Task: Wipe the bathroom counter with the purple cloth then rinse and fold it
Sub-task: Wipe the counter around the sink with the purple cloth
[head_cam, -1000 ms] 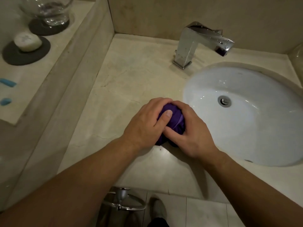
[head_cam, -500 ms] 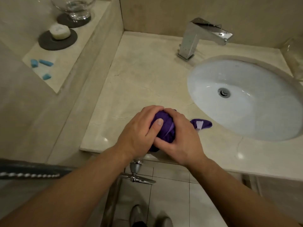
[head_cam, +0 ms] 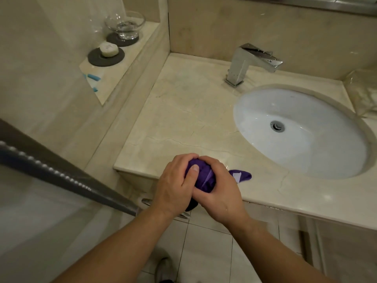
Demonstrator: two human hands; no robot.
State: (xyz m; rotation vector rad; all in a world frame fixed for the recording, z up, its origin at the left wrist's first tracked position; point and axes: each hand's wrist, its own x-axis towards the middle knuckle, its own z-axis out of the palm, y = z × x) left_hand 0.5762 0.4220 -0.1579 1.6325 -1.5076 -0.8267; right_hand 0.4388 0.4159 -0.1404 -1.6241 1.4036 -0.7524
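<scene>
Faucet [head_cam: 242,64] stands behind sink [head_cam: 263,111] on the counter [head_cam: 183,111]; left ledge [head_cam: 124,78] seemingly bears soap [head_cam: 108,49].

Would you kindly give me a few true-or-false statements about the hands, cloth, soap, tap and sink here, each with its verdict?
1. The left hand and right hand both grip the cloth. True.
2. The soap sits on a dark disc on the ledge. True.
3. The tap stands on the counter behind the sink. True.
4. Water runs from the tap. False: no stream shows.
5. The cloth lies spread flat in the sink. False: it is bunched up at the counter's front edge.
</scene>
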